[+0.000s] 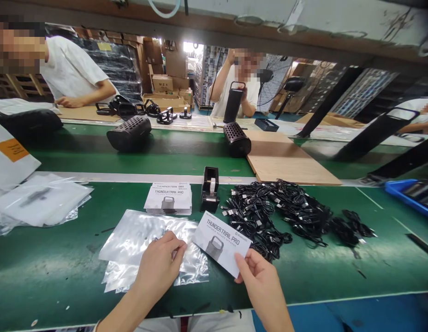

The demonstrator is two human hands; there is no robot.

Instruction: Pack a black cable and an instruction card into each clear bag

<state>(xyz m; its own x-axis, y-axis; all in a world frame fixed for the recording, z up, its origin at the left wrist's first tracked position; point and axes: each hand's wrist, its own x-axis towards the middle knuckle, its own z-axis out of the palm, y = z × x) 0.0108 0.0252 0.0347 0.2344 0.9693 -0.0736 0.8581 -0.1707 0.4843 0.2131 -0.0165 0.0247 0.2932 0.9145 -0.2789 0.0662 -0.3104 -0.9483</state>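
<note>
My right hand (257,274) grips a white printed booklet (217,249) by its lower right corner; it reads "Thunder Trail Pro" and pictures a speaker. On a stack of clear plastic bags (127,240) rests my left hand (163,258), thumb and forefinger pinched together at the top bag's right side. The booklet's left edge lies close to those fingers. Behind it, more such booklets (168,198) are piled beside a black tape dispenser (210,189). A heap of coiled black USB cables (279,207) spreads to the right.
Two black speakers (129,133) with perforated grilles lie across the green belt, near a wooden board (286,159). Packed plastic bags (41,198) sit at left, a blue tray (411,196) at far right. Co-workers are opposite; one holds a black speaker (234,103). A beam hangs overhead.
</note>
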